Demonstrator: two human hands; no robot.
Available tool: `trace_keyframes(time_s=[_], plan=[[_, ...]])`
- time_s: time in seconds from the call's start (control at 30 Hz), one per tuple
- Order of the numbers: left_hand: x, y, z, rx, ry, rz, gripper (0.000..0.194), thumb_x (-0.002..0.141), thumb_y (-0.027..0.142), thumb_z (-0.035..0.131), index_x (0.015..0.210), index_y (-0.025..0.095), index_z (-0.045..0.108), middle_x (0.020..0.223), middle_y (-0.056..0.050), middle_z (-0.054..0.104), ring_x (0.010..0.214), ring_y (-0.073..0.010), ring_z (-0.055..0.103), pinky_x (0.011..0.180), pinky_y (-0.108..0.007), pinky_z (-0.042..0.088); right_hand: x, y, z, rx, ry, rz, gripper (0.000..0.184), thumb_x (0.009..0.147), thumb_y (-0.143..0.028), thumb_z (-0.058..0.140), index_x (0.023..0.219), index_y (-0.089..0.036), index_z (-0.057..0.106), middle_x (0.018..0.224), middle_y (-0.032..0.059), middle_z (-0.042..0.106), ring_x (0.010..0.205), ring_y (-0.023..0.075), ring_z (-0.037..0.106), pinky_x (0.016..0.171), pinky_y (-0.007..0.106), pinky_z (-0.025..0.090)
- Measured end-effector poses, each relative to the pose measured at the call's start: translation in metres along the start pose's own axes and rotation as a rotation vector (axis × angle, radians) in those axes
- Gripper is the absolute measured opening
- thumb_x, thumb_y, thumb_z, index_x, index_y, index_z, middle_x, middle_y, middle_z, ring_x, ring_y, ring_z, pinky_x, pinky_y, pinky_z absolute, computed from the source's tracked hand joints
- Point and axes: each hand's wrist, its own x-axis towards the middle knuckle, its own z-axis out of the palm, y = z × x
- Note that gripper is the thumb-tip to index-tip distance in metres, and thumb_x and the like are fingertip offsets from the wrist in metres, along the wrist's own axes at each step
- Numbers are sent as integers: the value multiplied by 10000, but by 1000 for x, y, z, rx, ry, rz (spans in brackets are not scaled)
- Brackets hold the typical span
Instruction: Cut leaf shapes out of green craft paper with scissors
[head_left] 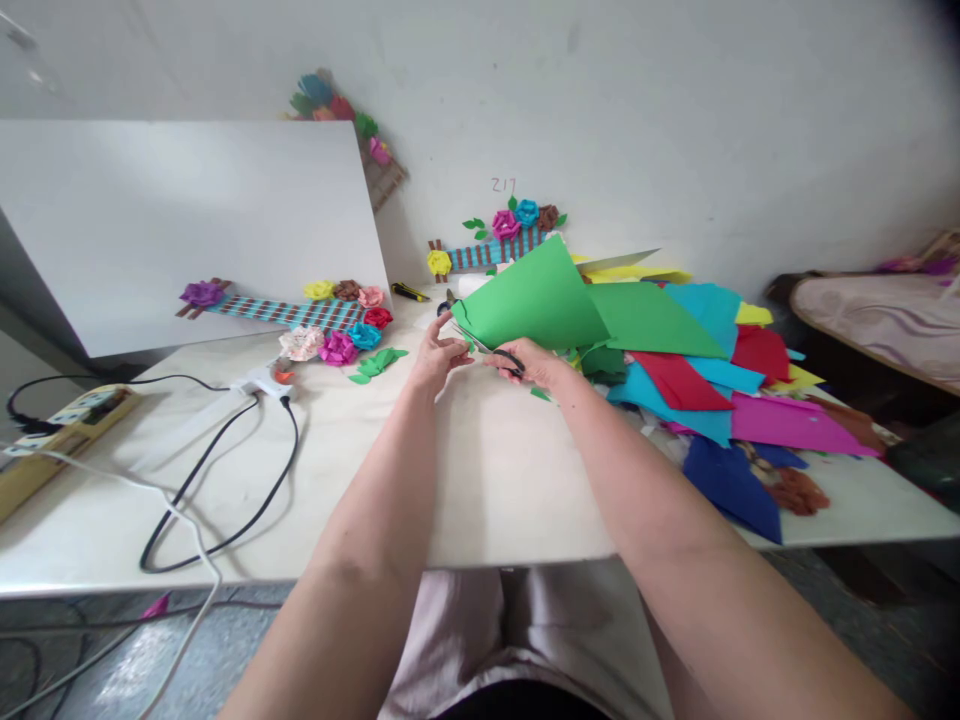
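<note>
Green paper: a large, flat green sheet [536, 300] stands tilted above the table, its left corner at the left hand [435, 358], its right side over the paper pile.
Left hand: pinches the sheet by that corner; how firmly, I cannot tell.
Right hand: the right hand [536, 366] grasps metal scissors with black handles [511, 364], fingers around the loops, blades pointing at the left hand.
Blades and fingertips: a nick looks the likeliest mishap, caused by the cutting edges lying so near the left fingers.
Cut line: the sheet could bend or slip, and the cut wander, because its broad far part seems to have little support.
Green scraps: the cut green leaf shapes [379, 364] lie loose on the white table [517, 480]; a sweeping forearm could scatter them.
Black cord: the looped black cable [294, 450] lies left of the left forearm and could snag, dragging the white plastic device [262, 384] with it.
Yellow-black cutter: the slim craft knife [409, 292] lies behind the hands; whether its blade is out, I cannot tell.
Containers: I can make out no box or tray; the multicoloured paper pile [667, 385] lies directly on the table.
</note>
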Motion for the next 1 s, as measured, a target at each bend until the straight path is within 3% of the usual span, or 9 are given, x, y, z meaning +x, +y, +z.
trace_keyframes(time_s=[0.53, 1.0], plan=[[-2, 2, 2, 31, 25, -16, 883, 549, 103, 648, 1373, 180, 340, 595, 77, 577, 544, -100, 557, 659, -303, 514, 6, 9, -3, -12, -12, -37, 193, 728, -215, 635, 578, -136, 541, 419, -44, 436, 337, 41, 300, 317, 182, 198], [1, -2, 0, -14, 37, -7, 896, 548, 79, 665, 1368, 189, 321, 614, 80, 572, 584, -103, 563, 675, -313, 515, 2, 3, 3, -16, 40, -29, 218, 729, -184, 607, 538, -143, 511, 400, -47, 422, 330, 40, 285, 329, 196, 177]])
